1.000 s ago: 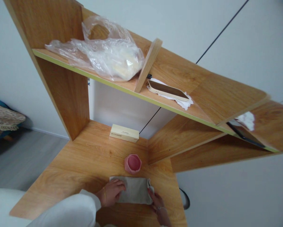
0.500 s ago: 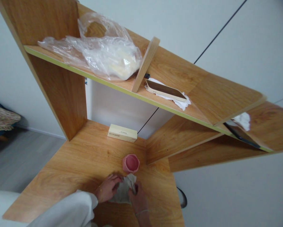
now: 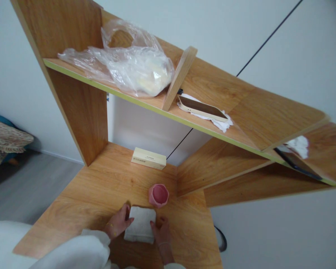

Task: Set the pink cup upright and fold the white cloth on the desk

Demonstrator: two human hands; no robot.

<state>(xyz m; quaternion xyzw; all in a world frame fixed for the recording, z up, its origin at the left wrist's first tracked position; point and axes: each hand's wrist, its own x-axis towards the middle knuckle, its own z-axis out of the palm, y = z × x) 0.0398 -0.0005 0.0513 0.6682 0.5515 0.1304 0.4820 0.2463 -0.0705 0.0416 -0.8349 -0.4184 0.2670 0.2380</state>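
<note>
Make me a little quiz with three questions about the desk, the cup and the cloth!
1. Where is the pink cup?
A. on the top shelf
B. on the desk, just behind the folded cloth
C. on the floor

2. How many phones lie on the shelf beside the slanted divider?
A. one
B. two
C. three

3. How does the cloth lie?
A. crumpled in a ball
B. hanging off the edge
C. folded into a flat pad

Answers: 1 B, the cup stands on the desk close behind the cloth. 2 A, a single phone rests there on a white tissue. 3 C, the cloth is a neat flat pad, with the left hand and the right hand at its sides.
</note>
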